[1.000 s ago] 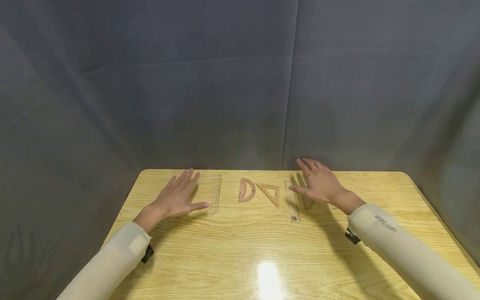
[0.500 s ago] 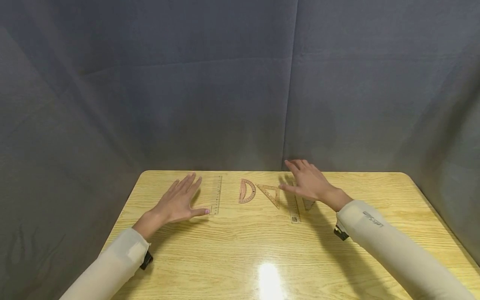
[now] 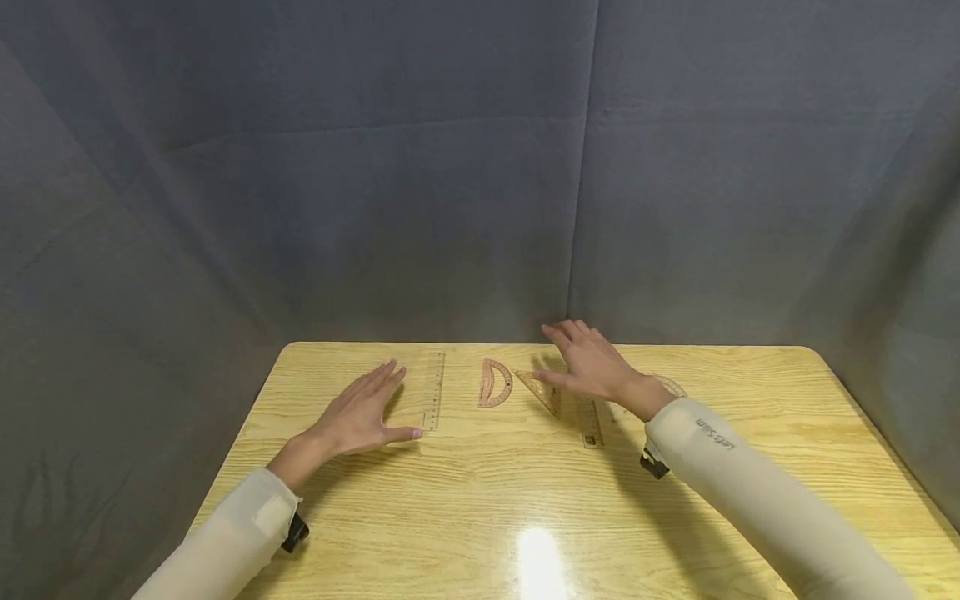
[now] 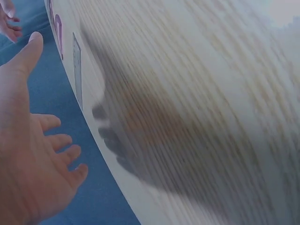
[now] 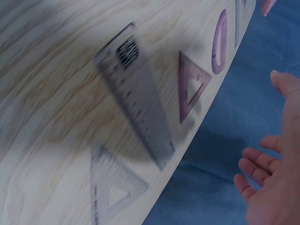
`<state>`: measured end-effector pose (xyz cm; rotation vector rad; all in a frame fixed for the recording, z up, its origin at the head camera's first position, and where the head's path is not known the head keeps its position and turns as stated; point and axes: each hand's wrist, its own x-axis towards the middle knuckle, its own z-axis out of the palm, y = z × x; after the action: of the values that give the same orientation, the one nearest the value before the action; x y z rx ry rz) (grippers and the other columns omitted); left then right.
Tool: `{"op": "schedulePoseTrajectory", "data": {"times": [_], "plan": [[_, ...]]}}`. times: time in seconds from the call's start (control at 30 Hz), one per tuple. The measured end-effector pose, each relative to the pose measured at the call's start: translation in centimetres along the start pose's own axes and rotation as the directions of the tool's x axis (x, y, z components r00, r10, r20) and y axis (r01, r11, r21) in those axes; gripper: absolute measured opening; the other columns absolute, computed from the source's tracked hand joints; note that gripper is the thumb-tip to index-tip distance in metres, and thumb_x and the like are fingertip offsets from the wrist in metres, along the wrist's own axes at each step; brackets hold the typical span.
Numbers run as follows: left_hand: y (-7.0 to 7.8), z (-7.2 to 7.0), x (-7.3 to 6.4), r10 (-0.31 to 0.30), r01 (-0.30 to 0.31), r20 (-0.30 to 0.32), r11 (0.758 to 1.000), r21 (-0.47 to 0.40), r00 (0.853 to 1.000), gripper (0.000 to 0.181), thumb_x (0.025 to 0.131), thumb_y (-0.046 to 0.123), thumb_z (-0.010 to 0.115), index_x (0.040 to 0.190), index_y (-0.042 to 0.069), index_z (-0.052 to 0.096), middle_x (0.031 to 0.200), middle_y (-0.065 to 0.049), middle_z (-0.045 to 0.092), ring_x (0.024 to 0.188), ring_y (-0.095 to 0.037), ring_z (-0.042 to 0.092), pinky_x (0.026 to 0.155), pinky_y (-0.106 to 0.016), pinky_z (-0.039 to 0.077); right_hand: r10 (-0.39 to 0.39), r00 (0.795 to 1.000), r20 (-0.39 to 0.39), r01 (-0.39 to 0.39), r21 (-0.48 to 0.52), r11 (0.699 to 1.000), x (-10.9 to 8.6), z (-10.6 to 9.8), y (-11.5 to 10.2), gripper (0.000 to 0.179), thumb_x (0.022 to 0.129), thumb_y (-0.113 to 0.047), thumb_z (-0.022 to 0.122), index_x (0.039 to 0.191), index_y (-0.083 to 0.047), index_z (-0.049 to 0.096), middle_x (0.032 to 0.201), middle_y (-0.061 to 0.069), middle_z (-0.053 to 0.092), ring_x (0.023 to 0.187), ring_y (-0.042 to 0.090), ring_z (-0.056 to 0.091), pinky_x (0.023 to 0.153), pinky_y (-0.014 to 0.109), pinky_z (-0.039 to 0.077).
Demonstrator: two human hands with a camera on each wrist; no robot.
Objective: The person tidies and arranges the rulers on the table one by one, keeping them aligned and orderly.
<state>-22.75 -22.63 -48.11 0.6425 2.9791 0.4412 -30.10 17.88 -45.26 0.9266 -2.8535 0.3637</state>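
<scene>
Bare tabletop [image 3: 457, 508] stretches along the near side, a wide way through. Between the left ruler [image 3: 433, 392] and the protractor [image 3: 486, 385] lies an open strip; only a narrow gap parts the protractor from the pink triangle [image 5: 185, 84]. The left hand [image 3: 360, 419] crowds the left ruler's outer side. A curtain [image 3: 420, 217] blocks passage beyond the far edge.

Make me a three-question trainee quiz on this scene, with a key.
1. True or false: the right grip holds nothing.
2. Fill in: in the right-wrist view, a ____ lies between the pink half-round plastic protractor and the nearer clear straight plastic ruler.
3. How many rulers show in the head view?

Key:
1. True.
2. pink triangular plastic set square.
3. Two: that ruler and a second clear ruler, nearer the left grip.
</scene>
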Motion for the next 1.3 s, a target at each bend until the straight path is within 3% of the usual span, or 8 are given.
{"op": "schedulePoseTrajectory", "data": {"times": [0.17, 0.43, 0.7, 0.83, 1.03, 1.3], "plan": [[0.1, 0.3, -0.1, -0.033, 0.034, 0.017, 0.998, -0.061, 0.999, 0.109, 0.09, 0.066, 0.075, 0.165, 0.0, 0.031, 0.172, -0.023, 0.026, 0.156, -0.046, 0.03, 0.122, -0.066, 0.031, -0.011, 1.0, -0.017, 0.011, 0.015, 1.0, 0.8, 0.5, -0.8, 0.084, 0.098, -0.054, 0.07, 0.155, 0.004, 0.048, 0.143, 0.026, 0.055, 0.127, 0.042, 0.054, 0.104, 0.06, 0.048], [0.5, 0.3, -0.1, -0.059, 0.068, 0.054, 0.983, -0.173, 0.997, 0.11, 0.089, 0.063, 0.077, 0.166, 0.001, 0.029, 0.173, -0.021, 0.025, 0.156, -0.046, 0.03, 0.119, -0.069, 0.034, -0.02, 1.0, -0.014, 0.021, 0.062, 0.998, 1.9, 1.0, -2.0, 0.085, 0.097, -0.053, 0.072, 0.155, 0.004, 0.048, 0.141, 0.026, 0.055, 0.123, 0.041, 0.055, 0.103, 0.058, 0.049], [0.5, 0.3, 0.3, -0.046, 0.06, 0.053, 0.945, -0.323, 0.998, 0.111, 0.088, 0.054, 0.083, 0.165, -0.003, 0.028, 0.172, -0.025, 0.022, 0.156, -0.049, 0.026, 0.121, -0.07, 0.03, 0.031, 0.999, 0.015, -0.033, 0.19, 0.981, 2.7, 2.1, -2.5, 0.086, 0.096, -0.052, 0.074, 0.157, 0.003, 0.046, 0.149, 0.026, 0.051, 0.135, 0.045, 0.05, 0.114, 0.062, 0.043], [0.5, 0.4, 0.5, -0.029, 0.042, 0.04, 0.924, -0.379, 0.999, 0.113, 0.086, 0.047, 0.088, 0.165, -0.005, 0.025, 0.172, -0.028, 0.021, 0.156, -0.051, 0.025, 0.121, -0.069, 0.03, 0.074, 0.996, 0.047, -0.085, 0.313, 0.946, 3.0, 2.7, -2.7, 0.085, 0.097, -0.048, 0.074, 0.158, 0.003, 0.044, 0.153, 0.025, 0.049, 0.144, 0.047, 0.043, 0.118, 0.064, 0.039], [0.7, 0.7, 0.6, -0.011, 0.023, 0.03, 0.897, -0.442, 0.999, 0.116, 0.083, 0.041, 0.092, 0.164, -0.007, 0.024, 0.17, -0.029, 0.024, 0.155, -0.051, 0.027, 0.122, -0.067, 0.03, 0.069, 0.997, 0.046, -0.083, 0.455, 0.886, 3.4, 3.5, -3.4, 0.078, 0.099, -0.036, 0.075, 0.157, 0.007, 0.044, 0.147, 0.025, 0.053, 0.13, 0.041, 0.056, 0.105, 0.06, 0.051], [0.8, 1.0, 0.6, -0.02, 0.028, 0.022, 0.884, -0.467, 1.0, 0.114, 0.083, 0.039, 0.093, 0.164, -0.007, 0.026, 0.166, -0.03, 0.033, 0.153, -0.049, 0.033, 0.121, -0.066, 0.034, 0.08, 0.995, 0.061, -0.101, 0.592, 0.8, 4.2, 4.3, -4.3, 0.075, 0.099, -0.031, 0.076, 0.155, 0.009, 0.045, 0.136, 0.026, 0.061, 0.118, 0.038, 0.064, 0.097, 0.051, 0.057]]}}
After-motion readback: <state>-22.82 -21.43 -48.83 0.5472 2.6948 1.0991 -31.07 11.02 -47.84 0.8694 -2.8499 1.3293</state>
